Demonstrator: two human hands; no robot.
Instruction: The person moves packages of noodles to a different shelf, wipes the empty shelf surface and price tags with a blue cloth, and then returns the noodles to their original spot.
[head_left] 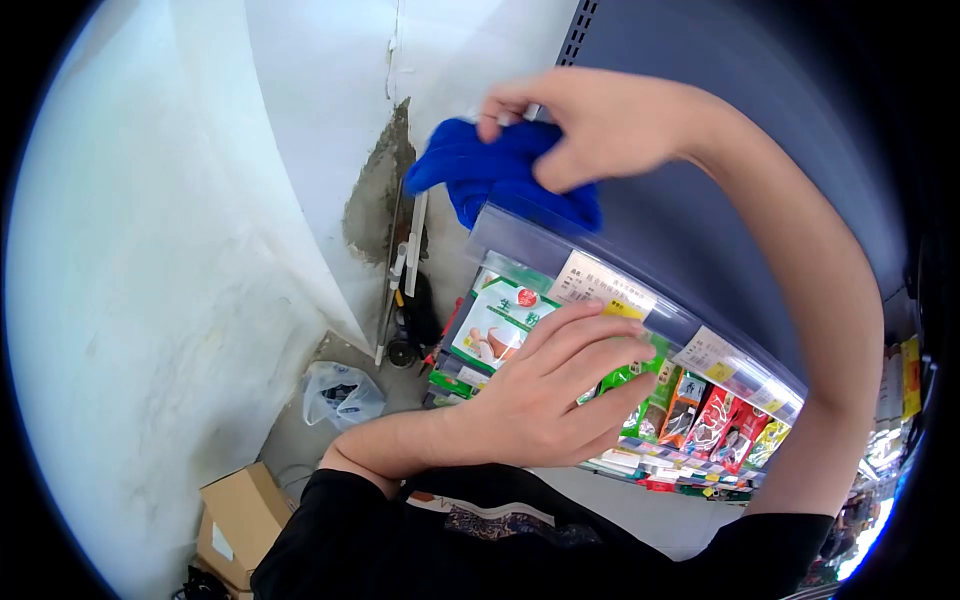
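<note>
The blue cloth (500,175) is bunched up on top of the shelf (560,245), right at the near left corner of it, and this looks like the wiping step. Going from the left, there is a white wall (150,250) with a rough grey patch, and down on the floor sit a cardboard box (240,520) and a small plastic bag (340,392). Next comes the left hand (555,395). It is open and flat, with the fingers spread, and it rests on the front edge of the shelf, over the price labels (600,285). It holds nothing. Under it are green packets (500,320) and, farther right, red and orange packets (715,420) in a row. Above, the right hand (590,125) is closed around the cloth, pinching it with the thumb and fingers and pressing it down on the shelf top. To go on wiping, I think the right hand needs to keep a tight grip and slide the cloth along the top toward the right, while the left hand steadies the shelf edge.
</note>
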